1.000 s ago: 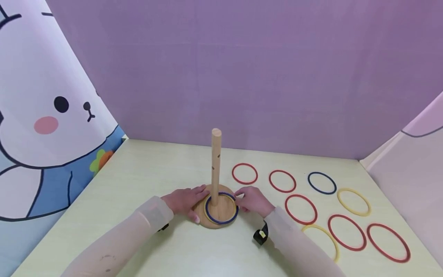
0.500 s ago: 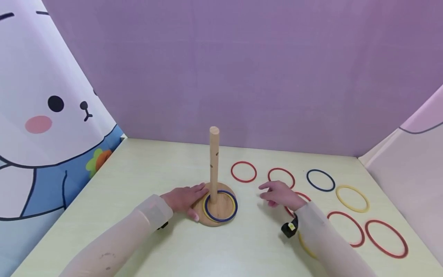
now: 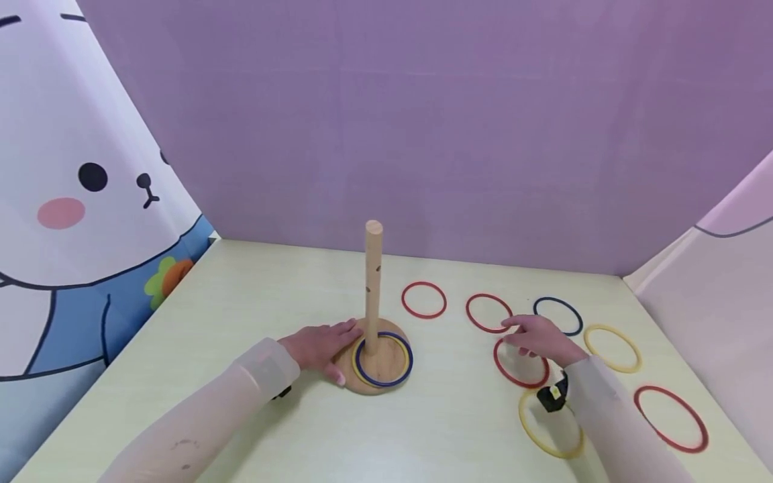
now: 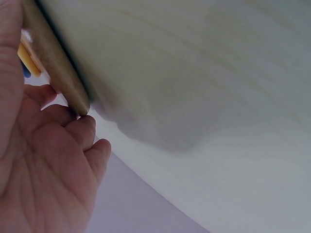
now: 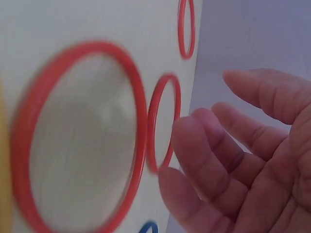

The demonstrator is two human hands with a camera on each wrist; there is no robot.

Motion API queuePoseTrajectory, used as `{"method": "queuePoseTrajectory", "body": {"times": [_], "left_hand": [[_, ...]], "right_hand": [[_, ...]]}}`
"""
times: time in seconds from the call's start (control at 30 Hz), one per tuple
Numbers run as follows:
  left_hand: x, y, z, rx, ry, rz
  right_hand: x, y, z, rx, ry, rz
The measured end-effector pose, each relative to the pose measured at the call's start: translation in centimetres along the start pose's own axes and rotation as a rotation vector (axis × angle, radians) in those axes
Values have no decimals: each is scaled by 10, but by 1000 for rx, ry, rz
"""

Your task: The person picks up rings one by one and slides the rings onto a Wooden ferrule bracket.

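In the head view, a wooden post (image 3: pixel 373 282) stands upright on a round wooden base (image 3: pixel 362 386). A yellow ring (image 3: pixel 356 371) and a blue ring (image 3: pixel 412 362) lie around the post on the base, partly overlapping. My left hand (image 3: pixel 320 347) grips the left rim of the base, thumb and fingers spread along it; the left wrist view shows its fingertips against the wooden edge (image 4: pixel 60 63). My right hand (image 3: pixel 537 335) hovers over the ring group, holding nothing, its fingers loosely bent. Below it lies a red ring (image 3: pixel 496 362), seen large in the right wrist view.
More rings lie flat on the pale table (image 3: pixel 266 268): red ones (image 3: pixel 445 302), (image 3: pixel 470 315) behind, a blue one (image 3: pixel 581 322), yellow ones (image 3: pixel 637 355), (image 3: pixel 531 436), and a red one (image 3: pixel 703 433) at far right. A purple backdrop (image 3: pixel 423 134) rises behind the table.
My right hand has moved away from the blue ring on the base, to the right across the table to above the loose rings. My left hand has stayed on the base.
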State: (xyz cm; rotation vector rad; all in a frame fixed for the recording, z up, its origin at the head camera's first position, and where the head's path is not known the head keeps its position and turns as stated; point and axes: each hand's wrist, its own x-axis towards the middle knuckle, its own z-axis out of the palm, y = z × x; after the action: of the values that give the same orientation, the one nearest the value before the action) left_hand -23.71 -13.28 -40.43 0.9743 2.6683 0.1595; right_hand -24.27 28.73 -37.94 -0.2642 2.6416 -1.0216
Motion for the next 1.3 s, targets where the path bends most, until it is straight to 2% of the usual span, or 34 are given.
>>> {"method": "queuePoseTrajectory", "body": {"times": [0.3,0.67,1.1,1.3], "left_hand": [[-1,0,1,-5,3,4],[-3,3,-2,-17,14,24],[-4,6,-4,-17,0,-2],[-4,4,-2,-16,6,0]], "right_hand": [[-1,18,-16,-223,54,-32],[4,32,-18,-152,45,-18],[13,42,-17,-236,21,-25],[13,44,-16,-240,20,-32]]}}
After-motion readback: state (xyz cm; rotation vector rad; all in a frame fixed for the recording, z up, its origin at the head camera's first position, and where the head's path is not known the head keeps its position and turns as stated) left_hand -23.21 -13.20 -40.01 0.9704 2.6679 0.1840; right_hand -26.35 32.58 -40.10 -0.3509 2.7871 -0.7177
